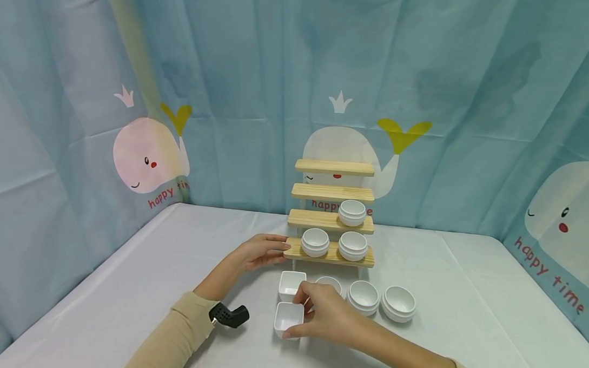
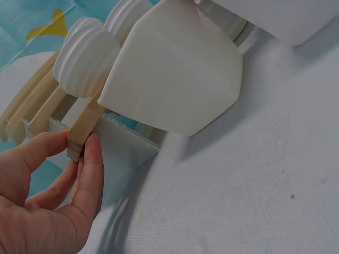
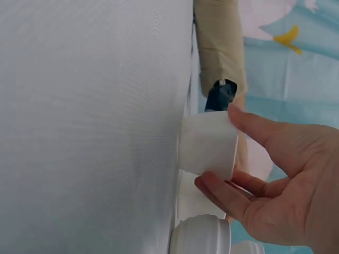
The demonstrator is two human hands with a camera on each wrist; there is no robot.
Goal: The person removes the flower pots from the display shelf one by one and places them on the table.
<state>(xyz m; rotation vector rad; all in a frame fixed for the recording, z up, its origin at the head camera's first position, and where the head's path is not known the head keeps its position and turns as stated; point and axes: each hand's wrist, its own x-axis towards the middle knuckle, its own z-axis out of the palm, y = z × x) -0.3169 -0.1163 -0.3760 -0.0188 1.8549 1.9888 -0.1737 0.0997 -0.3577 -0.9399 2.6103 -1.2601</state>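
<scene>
Head view, left hand: fingers curled round the left end of the lowest board of the wooden rack, thumb on top of it.
Head view, right hand: fingers pinching the near square cup by its right wall; the cup stands on the worktop.
Head view, around the fingers: a second square cup just beyond the right fingertips; three round cups in a row to their right; two round cups on the lowest board beside the left fingers, one more on the board above.
Left wrist view, left hand: thumb and fingers clamped on the board's end; a square cup looms close, right of the fingers.
Right wrist view, right hand: thumb and fingers set apart, gripping the square cup from two sides; another cup lies just beyond it.
</scene>
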